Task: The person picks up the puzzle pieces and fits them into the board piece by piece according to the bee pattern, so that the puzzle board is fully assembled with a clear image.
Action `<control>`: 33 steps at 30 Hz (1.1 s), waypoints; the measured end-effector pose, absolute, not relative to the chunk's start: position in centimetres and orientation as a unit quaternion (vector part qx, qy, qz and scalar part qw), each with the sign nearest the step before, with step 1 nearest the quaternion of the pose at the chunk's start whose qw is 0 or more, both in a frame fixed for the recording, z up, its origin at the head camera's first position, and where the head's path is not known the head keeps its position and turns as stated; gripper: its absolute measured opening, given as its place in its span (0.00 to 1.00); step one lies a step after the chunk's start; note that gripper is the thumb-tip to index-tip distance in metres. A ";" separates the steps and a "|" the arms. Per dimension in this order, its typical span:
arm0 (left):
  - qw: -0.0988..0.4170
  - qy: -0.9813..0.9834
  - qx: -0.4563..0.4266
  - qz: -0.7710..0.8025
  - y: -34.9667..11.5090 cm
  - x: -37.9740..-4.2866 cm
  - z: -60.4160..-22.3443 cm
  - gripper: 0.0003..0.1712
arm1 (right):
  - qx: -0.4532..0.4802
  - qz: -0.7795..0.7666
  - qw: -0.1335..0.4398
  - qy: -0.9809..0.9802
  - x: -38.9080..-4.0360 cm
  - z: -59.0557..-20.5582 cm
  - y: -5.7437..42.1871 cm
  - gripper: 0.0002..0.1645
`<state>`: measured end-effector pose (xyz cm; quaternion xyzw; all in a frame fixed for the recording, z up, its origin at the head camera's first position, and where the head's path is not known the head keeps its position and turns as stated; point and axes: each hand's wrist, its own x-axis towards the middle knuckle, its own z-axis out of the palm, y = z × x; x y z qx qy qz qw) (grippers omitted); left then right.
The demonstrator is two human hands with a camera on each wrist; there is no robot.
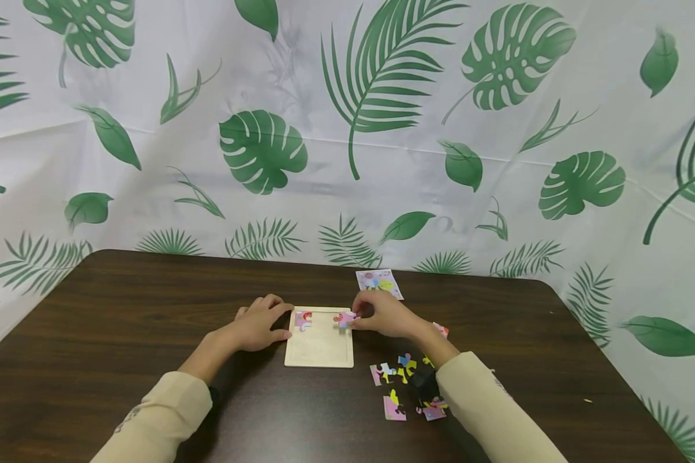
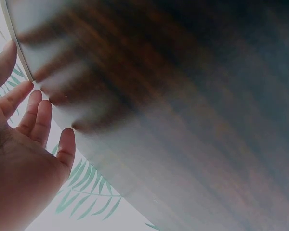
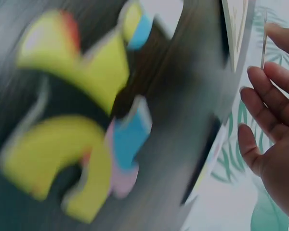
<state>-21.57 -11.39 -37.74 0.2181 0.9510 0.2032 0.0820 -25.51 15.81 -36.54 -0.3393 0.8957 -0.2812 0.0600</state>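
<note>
A shallow wooden puzzle tray [image 1: 318, 352] lies mid-table, with a pink and red jigsaw piece [image 1: 302, 320] in its upper left corner. My left hand [image 1: 259, 325] touches the tray's left edge with thumb and fingertips; in the left wrist view the fingers of this hand [image 2: 31, 149] are extended and grip nothing. Between thumb and fingers, my right hand [image 1: 387, 315] pinches another pink and red jigsaw piece [image 1: 345, 319] at the tray's upper right corner. The right wrist view shows that held piece edge-on [image 3: 264, 48], as a thin line.
Several loose jigsaw pieces [image 1: 394, 409] lie right of the tray, under the right forearm. A picture card [image 1: 389, 285] is behind the right hand. One red piece [image 1: 441, 330] is partly hidden by the right wrist. Leaf-patterned cloth [image 1: 382, 161] hangs behind the table.
</note>
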 end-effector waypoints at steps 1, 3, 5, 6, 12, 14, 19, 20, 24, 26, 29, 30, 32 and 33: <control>0.082 0.951 0.218 0.203 -11.4 -21.6 -37.7 0.29 | -0.343 -0.279 0.057 0.895 -25.6 -36.6 15.4 0.10; 0.082 0.951 0.218 0.202 -11.4 -21.6 -37.7 0.29 | -0.347 -0.276 0.054 0.895 -25.6 -36.7 14.7 0.10; 0.082 0.951 0.218 0.203 -11.4 -21.6 -37.7 0.29 | -0.347 -0.275 0.052 0.895 -25.6 -36.8 14.1 0.10; 0.083 0.951 0.218 0.203 -11.4 -21.6 -37.7 0.29 | -0.347 -0.275 0.050 0.895 -25.6 -36.9 13.8 0.10; 0.084 0.948 0.225 0.208 -11.5 -21.6 -37.8 0.30 | -0.324 -0.258 0.040 0.909 -25.8 -37.3 12.3 0.10; 0.085 0.947 0.226 0.211 -11.6 -21.6 -37.8 0.30 | -0.319 -0.247 0.034 0.914 -26.0 -37.4 12.0 0.10; 0.086 0.948 0.225 0.209 -11.6 -21.7 -37.9 0.30 | -0.315 -0.229 0.024 0.921 -26.2 -37.6 11.2 0.11; 0.085 0.948 0.225 0.208 -11.6 -21.7 -37.9 0.30 | -0.313 -0.227 0.024 0.922 -26.2 -37.6 11.1 0.11; 0.082 0.949 0.225 0.205 -11.6 -21.7 -37.9 0.29 | -0.305 -0.219 0.029 0.926 -26.0 -37.6 10.7 0.11; 0.082 0.949 0.225 0.204 -11.6 -21.7 -37.9 0.29 | -0.302 -0.216 0.029 0.928 -26.0 -37.6 10.6 0.11; 0.083 0.949 0.225 0.204 -11.6 -21.8 -37.9 0.29 | -0.298 -0.212 0.027 0.930 -25.9 -37.6 10.5 0.11; 0.083 0.949 0.224 0.203 -11.6 -21.8 -37.9 0.29 | -0.295 -0.211 0.028 0.931 -25.9 -37.7 10.4 0.11; 0.084 0.950 0.224 0.202 -11.6 -21.8 -37.9 0.29 | -0.292 -0.210 0.029 0.933 -25.9 -37.7 10.4 0.11; 0.083 0.950 0.223 0.201 -11.6 -21.8 -37.9 0.29 | -0.288 -0.209 0.031 0.934 -25.9 -37.7 10.3 0.11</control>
